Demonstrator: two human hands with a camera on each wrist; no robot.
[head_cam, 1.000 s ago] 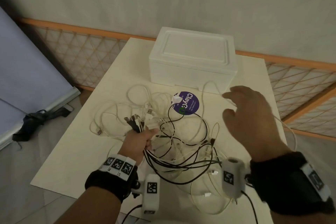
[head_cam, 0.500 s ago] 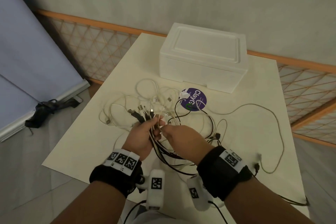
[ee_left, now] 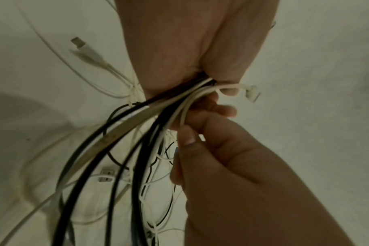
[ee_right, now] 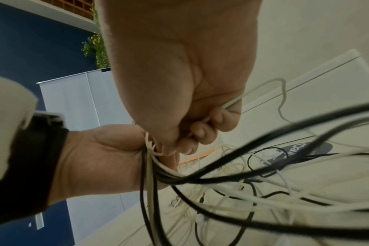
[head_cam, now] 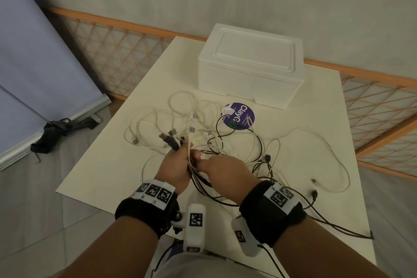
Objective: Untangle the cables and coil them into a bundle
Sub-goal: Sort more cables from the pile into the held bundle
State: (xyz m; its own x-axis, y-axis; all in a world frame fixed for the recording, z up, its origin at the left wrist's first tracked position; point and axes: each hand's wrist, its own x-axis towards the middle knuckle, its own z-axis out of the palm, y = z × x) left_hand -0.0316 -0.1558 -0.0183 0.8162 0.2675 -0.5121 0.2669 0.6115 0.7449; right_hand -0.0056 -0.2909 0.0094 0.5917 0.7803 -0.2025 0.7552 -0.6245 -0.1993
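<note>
A tangle of white and black cables point(head_cam: 234, 142) lies spread across the cream table point(head_cam: 112, 165). My left hand point(head_cam: 178, 160) grips a bunch of cable ends, their USB plugs point(head_cam: 169, 139) sticking out above the fist. In the left wrist view the same bunch point(ee_left: 158, 113) runs down from the fist. My right hand point(head_cam: 222, 168) sits right beside the left and pinches a thin white cable point(ee_right: 261, 89) that leads off to the right. That white cable point(head_cam: 325, 142) loops over the table's right side.
A white foam box point(head_cam: 250, 68) stands at the table's far end, with a purple round sticker point(head_cam: 241, 116) in front of it. A lattice fence point(head_cam: 126, 52) runs behind. A folded screen and a dark object point(head_cam: 54, 129) lie on the floor at left.
My right hand came back from the far right of the table with a white cable and joined my left hand at the bunch. The left hand kept its grip.
</note>
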